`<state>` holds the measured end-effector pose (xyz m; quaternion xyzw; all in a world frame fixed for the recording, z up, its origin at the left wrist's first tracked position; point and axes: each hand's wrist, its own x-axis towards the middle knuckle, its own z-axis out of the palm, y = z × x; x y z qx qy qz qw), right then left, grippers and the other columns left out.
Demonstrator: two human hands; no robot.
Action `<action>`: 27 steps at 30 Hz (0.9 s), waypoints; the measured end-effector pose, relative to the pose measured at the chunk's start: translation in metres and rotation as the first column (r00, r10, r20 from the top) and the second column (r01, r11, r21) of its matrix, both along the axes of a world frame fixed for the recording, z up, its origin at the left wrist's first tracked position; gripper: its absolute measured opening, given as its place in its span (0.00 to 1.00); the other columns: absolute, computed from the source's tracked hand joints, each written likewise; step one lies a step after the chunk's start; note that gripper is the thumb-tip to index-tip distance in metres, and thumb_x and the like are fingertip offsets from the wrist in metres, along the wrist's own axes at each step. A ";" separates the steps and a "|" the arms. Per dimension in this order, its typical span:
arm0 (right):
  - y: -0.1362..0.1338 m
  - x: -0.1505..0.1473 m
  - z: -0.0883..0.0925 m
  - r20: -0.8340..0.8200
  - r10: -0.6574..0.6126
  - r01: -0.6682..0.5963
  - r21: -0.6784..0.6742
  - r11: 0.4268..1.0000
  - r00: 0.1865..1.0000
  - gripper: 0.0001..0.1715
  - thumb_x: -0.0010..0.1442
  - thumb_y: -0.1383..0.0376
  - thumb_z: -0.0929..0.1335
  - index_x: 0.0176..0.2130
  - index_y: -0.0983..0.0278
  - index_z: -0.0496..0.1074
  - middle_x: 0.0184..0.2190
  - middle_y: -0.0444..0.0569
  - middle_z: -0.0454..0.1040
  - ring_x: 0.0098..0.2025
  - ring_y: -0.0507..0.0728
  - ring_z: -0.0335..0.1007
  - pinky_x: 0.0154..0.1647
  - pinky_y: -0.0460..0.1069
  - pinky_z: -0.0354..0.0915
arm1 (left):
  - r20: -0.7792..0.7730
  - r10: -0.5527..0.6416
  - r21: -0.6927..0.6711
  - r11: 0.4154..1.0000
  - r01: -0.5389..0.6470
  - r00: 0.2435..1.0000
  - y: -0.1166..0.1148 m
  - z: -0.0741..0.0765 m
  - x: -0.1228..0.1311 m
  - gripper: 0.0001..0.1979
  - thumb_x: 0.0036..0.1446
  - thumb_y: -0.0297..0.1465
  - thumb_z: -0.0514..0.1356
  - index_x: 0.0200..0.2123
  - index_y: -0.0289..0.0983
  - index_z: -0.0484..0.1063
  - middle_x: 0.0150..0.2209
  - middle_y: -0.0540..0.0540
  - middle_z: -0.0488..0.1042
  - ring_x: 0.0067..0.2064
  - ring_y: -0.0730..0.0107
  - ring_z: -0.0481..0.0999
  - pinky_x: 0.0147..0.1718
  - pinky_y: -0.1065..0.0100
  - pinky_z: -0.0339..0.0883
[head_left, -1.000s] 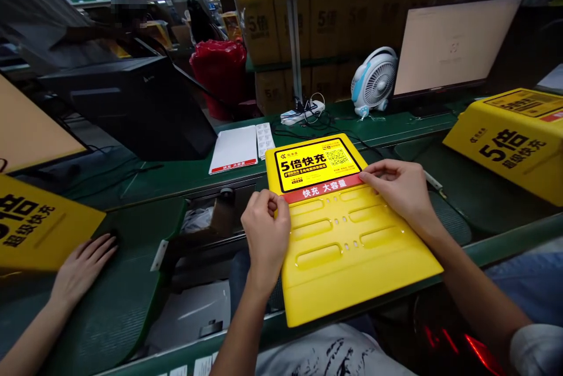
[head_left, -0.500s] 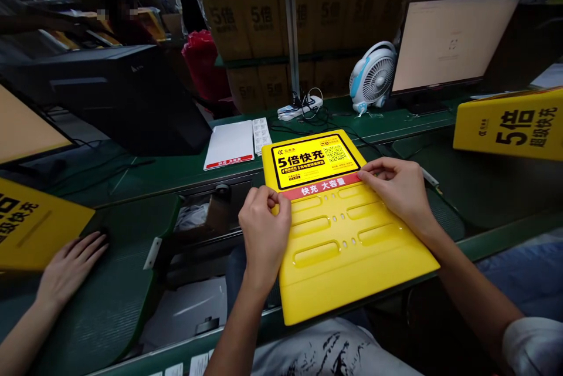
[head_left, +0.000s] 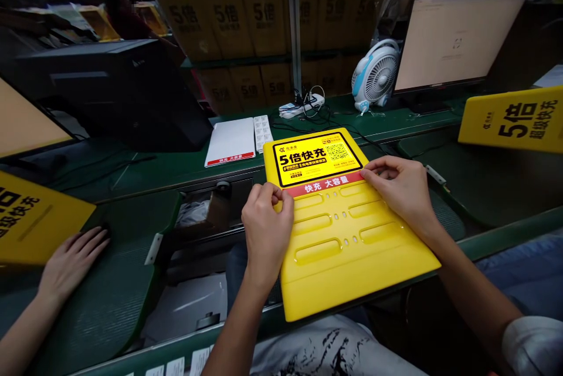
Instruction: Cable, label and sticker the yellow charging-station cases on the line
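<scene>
A yellow plastic panel with moulded oval ridges and small holes lies in front of me, its near edge above my lap. Across it, just below a yellow-and-black label with a QR code, runs a red sticker strip with white characters. My left hand pinches the strip's left end at the panel's left edge. At the opposite end, my right hand holds the strip between thumb and fingertip. Whether the strip's middle touches the panel, I cannot tell.
Behind the panel are white sticker sheets, a power strip with tangled cables, a fan and a monitor. On the left, another person's hand rests beside a yellow panel. Another yellow panel stands right.
The camera view has shifted slightly. Both my hands stay at the ends of the red sticker strip, with almost no movement against the panel.
</scene>
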<state>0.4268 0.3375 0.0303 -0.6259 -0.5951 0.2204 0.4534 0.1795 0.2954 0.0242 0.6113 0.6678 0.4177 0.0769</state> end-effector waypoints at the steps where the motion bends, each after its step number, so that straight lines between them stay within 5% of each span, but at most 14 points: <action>1: 0.000 0.000 0.000 0.000 -0.001 0.001 -0.001 1.000 1.000 0.09 0.54 0.62 0.74 0.33 0.65 0.81 0.27 0.48 0.78 0.25 0.53 0.69 0.25 0.48 0.61 | 0.001 0.000 -0.001 1.000 0.000 1.000 0.000 0.000 0.000 0.10 0.60 0.28 0.59 0.25 0.38 0.66 0.29 0.49 0.68 0.30 0.70 0.68 0.31 0.68 0.59; 27: 0.000 0.002 -0.003 0.065 0.025 -0.028 0.046 0.999 0.998 0.08 0.56 0.62 0.74 0.34 0.65 0.80 0.29 0.48 0.78 0.25 0.52 0.66 0.26 0.48 0.58 | -0.034 -0.017 0.013 1.000 0.018 0.999 0.000 0.001 0.000 0.10 0.60 0.28 0.58 0.26 0.38 0.66 0.29 0.49 0.67 0.30 0.70 0.68 0.32 0.68 0.59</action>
